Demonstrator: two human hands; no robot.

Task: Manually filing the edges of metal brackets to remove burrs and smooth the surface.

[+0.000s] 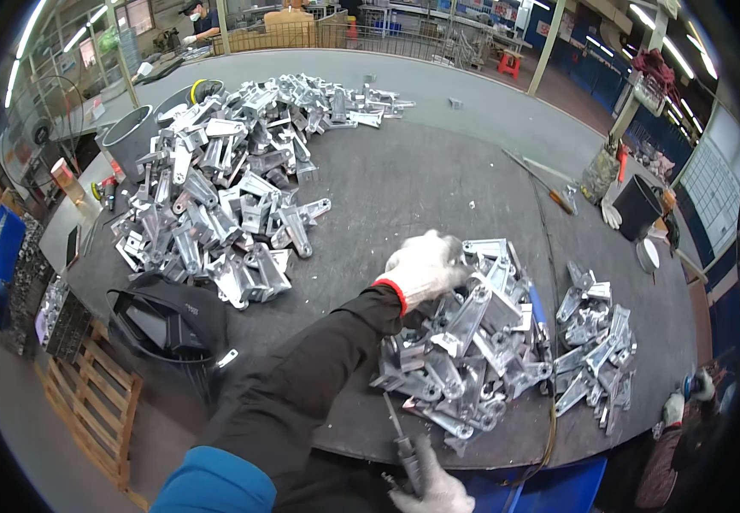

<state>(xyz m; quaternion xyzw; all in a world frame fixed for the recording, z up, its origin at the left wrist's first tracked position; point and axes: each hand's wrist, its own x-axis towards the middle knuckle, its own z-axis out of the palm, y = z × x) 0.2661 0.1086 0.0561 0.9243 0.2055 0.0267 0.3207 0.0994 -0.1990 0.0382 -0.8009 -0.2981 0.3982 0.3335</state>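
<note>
My left hand (425, 267), in a white knit glove with a red cuff, reaches over the near pile of silver metal brackets (464, 376). Its fingers bend down at the pile's far left edge, blurred and partly hidden, so I cannot tell whether they grip a bracket. At the bottom edge, in front of that pile, my right hand (438, 492) wears a white glove too. It is closed around the dark handle of a slim file-like tool (402, 445), whose thin metal shaft points up toward the brackets.
A larger bracket heap (216, 188) covers the table's far left; a smaller one (594, 342) lies right. A black bag (169, 321) sits at the left edge. A wooden-handled tool (558, 198) and black bucket (637, 208) stand far right. A co-worker's gloved hand (673, 410) shows lower right.
</note>
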